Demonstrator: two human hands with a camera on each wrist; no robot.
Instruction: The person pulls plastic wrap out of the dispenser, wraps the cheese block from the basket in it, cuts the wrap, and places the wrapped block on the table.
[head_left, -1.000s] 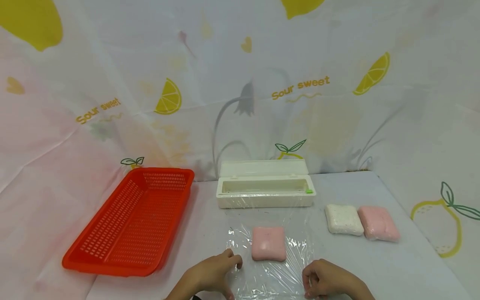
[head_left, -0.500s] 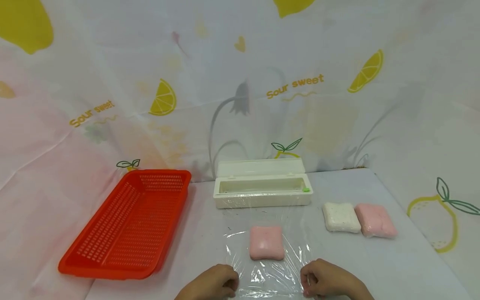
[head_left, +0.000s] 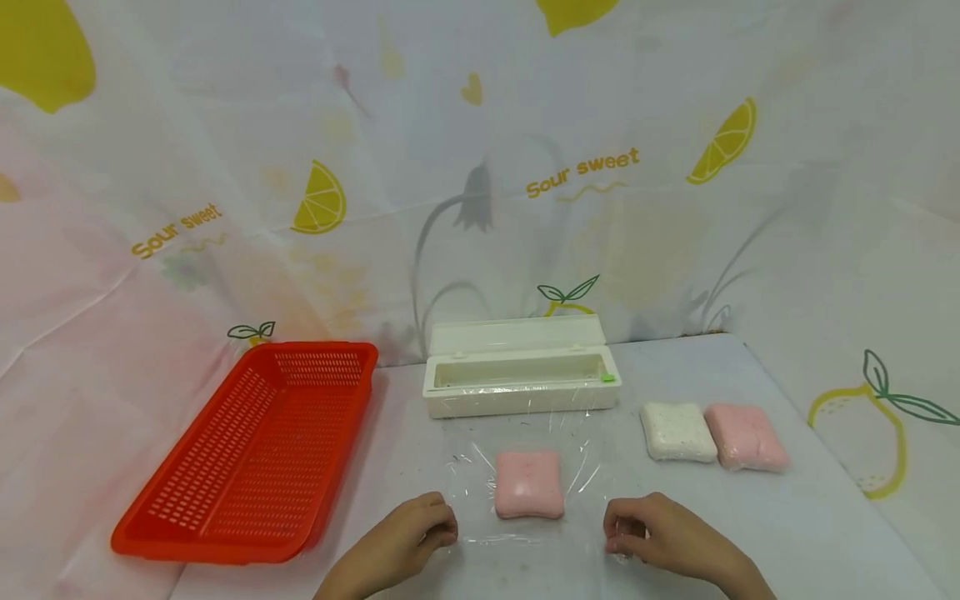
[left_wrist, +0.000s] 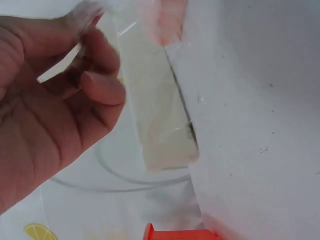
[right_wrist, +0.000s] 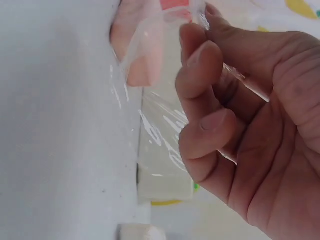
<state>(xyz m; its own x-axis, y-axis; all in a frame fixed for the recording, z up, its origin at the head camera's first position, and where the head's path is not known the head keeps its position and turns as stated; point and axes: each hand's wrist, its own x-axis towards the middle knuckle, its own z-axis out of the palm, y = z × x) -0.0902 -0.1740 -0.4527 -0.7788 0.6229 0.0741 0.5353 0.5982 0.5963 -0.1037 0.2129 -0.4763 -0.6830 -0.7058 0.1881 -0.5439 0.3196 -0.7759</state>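
Observation:
My left hand [head_left: 401, 537] and right hand [head_left: 667, 533] pinch the near corners of a sheet of clear cling film [head_left: 517, 542] between thumb and fingers. The sheet runs back to a white cling film dispenser [head_left: 521, 402], whose lid stands up. Between the hands sits a pink pillow-shaped block [head_left: 528, 485], its kind unclear, on the film. In the right wrist view the film [right_wrist: 167, 125] stretches in creases from the curled fingers, with the block [right_wrist: 142, 55] behind it. The left wrist view shows a crumpled film corner [left_wrist: 87, 14] at the left fingertips.
A red perforated plastic basket [head_left: 277, 450] stands on the left. To the right, a white block [head_left: 678, 432] and another pink block [head_left: 746, 437] lie side by side, shiny as if wrapped. A lemon-printed cloth [head_left: 480, 167] hangs behind the white table [head_left: 675, 367].
My left hand has gone from spread fingers to pinching the film's left corner. Both hands have since raised the near film edge and moved slightly apart. The pink block keeps its place.

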